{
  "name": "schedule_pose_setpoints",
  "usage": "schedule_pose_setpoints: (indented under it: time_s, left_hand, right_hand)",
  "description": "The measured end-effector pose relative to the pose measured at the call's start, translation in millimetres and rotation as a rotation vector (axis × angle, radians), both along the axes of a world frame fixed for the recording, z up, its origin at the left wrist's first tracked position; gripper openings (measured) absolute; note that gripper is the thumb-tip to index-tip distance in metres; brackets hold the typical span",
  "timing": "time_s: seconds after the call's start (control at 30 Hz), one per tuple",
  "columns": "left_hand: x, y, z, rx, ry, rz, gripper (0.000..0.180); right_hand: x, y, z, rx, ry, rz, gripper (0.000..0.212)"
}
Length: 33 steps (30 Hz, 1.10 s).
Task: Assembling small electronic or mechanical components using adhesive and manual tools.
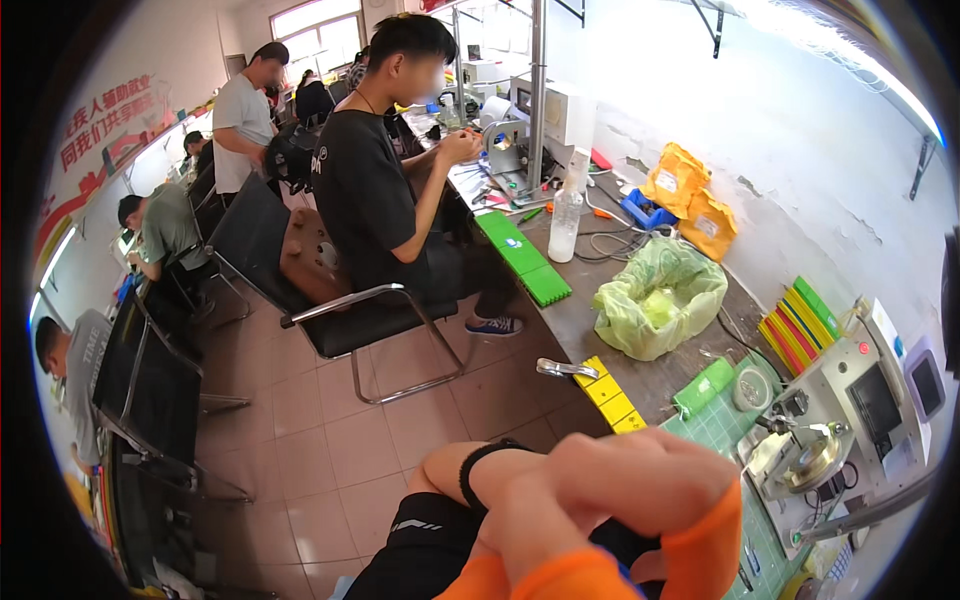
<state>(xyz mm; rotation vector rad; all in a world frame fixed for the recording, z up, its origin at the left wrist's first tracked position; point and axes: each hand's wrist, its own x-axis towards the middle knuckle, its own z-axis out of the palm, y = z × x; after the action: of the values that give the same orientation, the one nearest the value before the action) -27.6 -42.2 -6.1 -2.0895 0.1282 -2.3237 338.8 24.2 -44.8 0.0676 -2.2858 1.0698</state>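
At the frame's bottom centre, the left hand (pixel 530 520) and right hand (pixel 640 480) in orange rubber finger cots (pixel 705 545) press together; whether either grasps anything I cannot tell.

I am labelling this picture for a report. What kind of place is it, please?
Probably a small assembly workshop. A long workbench carries small benchtop machines and stacks of coloured trays, and several people sit at work along it on metal-framed chairs.

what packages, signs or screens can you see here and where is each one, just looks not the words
Yellow packages: two crinkled pouches with pale labels, against the far wall.
Wall banner: pale with red characters, upper left.
Machine screen: small dark rectangle, bench machine at right.
Green bag: translucent, open, mid-bench.
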Motion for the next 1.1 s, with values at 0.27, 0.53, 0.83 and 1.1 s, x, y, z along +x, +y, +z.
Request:
schedule_pose_setpoints:
  time_s: [0.27, 0.53, 0.83, 1.1]
  left_hand:
    - [-17, 43, -27, -0.357, 0.055, -0.122, 0.08]
    - [-9, 74, -47, -0.75, 0.1, -0.305, 0.081]
    - [86, 114, -99, -1.141, 0.338, -1.318, 0.084]
    - [230, 104, -173, -1.01, -0.138, -1.456, 0.058]
  right_hand:
    - [-47, 49, -10, -0.059, -0.115, -0.087, 0.025]
    - [-14, 82, -41, -0.136, -0.037, -0.066, 0.034]
    - [37, 61, -57, -0.227, -0.002, -0.089, 0.02]
    - [145, 2, -109, -0.4, 0.141, -0.236, 0.013]
